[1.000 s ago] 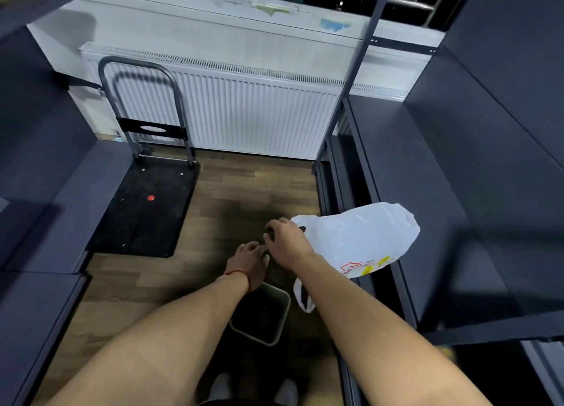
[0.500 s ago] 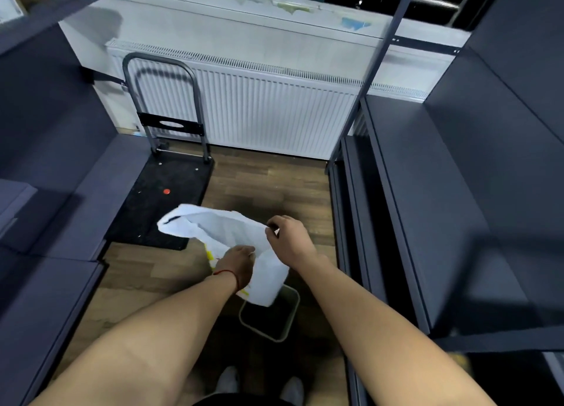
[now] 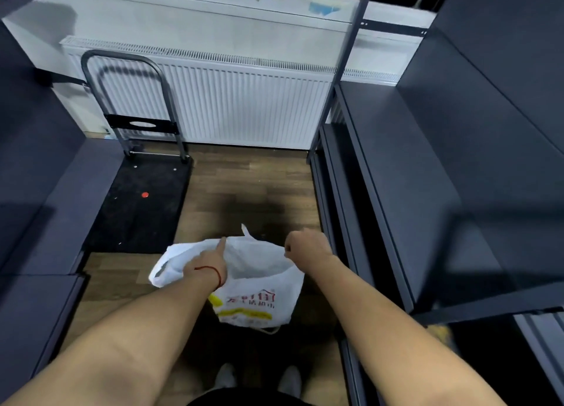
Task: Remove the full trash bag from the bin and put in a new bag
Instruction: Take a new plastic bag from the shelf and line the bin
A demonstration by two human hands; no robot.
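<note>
The bag [image 3: 259, 283] is a thin white carrier with red and yellow print. It hangs in the air between my hands, right above the bin [image 3: 270, 331], of which only a sliver of rim shows under the bag's lower edge. I judge the bag nearly weightless, limp and a little slippery. It will cling and fold in on itself, so the place to hold it is the rim of the mouth on two opposite sides, or the handle loops.

My right hand [image 3: 305, 247] is curled tight on the right side of the rim. My left hand [image 3: 210, 259] lies on the left side with the forefinger straight along the edge. The other fingers are hidden, so I cannot tell whether they pinch the plastic.

The mouth gapes upward and away from me, toward the radiator [image 3: 244, 109]. The long axis runs from the mouth down to the closed bottom near my shoes [image 3: 225, 378].

The bin stands on the wooden floor [image 3: 244, 192], near its right edge by the shelves [image 3: 427, 192]. A flat trolley [image 3: 137, 207] is parked toward the far left.
</note>
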